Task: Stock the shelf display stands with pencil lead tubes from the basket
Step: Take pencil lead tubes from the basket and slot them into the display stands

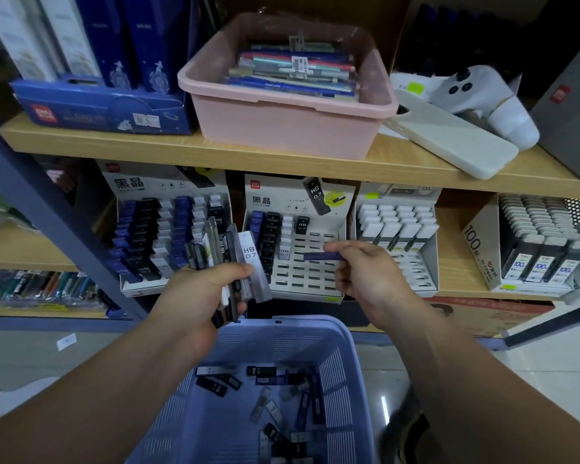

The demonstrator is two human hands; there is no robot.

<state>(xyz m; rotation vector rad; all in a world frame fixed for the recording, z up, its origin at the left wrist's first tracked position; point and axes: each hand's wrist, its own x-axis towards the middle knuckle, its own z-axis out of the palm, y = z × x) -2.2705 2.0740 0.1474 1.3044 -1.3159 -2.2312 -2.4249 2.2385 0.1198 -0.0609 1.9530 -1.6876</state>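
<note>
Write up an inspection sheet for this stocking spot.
Surface: upper shelf and lower shelf are wood boards; the lower one carries the display stands.
Job's things: middle stand has mostly empty slots; left stand looks nearly full; loose tubes lie in the blue basket.
Clutter: pink tub of pens and a phone case on the upper shelf.
Hands: left hand grips a bundle of tubes; right hand pinches one blue tube.
Cables: nothing seen.
Surroundings: tiled floor, blue shelf upright.

Inventory count by item type
Two hands (left hand (201, 289), right hand (365, 272)); four display stands (315, 279) in a row; one basket (308, 322) at 6 o'clock; one pink tub (282, 125) at 12 o'clock; one phone case (449, 135) at 2 o'clock; one blue tube (318, 256); bundled tubes (245, 259) overlapped, count indeterminate.
</note>
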